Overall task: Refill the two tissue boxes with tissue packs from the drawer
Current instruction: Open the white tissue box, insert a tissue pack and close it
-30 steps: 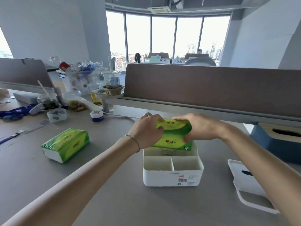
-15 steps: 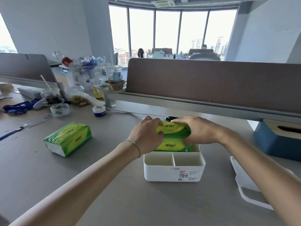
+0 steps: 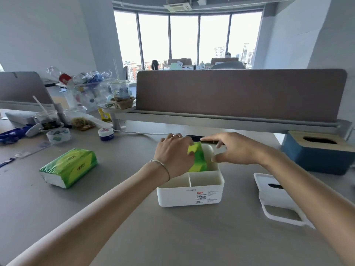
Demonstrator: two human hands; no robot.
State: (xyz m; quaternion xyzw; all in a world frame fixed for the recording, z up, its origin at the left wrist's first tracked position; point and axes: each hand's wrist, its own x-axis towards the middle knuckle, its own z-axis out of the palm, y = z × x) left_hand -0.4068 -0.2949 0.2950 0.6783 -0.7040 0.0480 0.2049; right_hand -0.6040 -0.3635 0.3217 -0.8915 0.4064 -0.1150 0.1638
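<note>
A white tissue box (image 3: pixel 190 194) with small front compartments stands open in the middle of the desk. A green tissue pack (image 3: pixel 198 160) sits down in its rear compartment, its left end still sticking up. My left hand (image 3: pixel 172 152) presses on that left end. My right hand (image 3: pixel 232 148) hovers over the box's right rim with fingers spread, off the pack. A second green tissue pack (image 3: pixel 69 167) lies on the desk to the left. The white lid (image 3: pixel 276 198) rests on the desk at the right. A blue tissue box with a wooden top (image 3: pixel 317 152) stands at the far right.
A brown divider panel (image 3: pixel 240 93) runs along the back of the desk. Cups, tape rolls (image 3: pixel 57 134), a small jar (image 3: pixel 105 133) and a bin of bottles clutter the back left. A white cable (image 3: pixel 138 132) and a dark object lie behind the white box.
The pack has gone from above the white box down into its rear compartment. My right hand has let go of it and opened; my left hand still pushes its end down.
</note>
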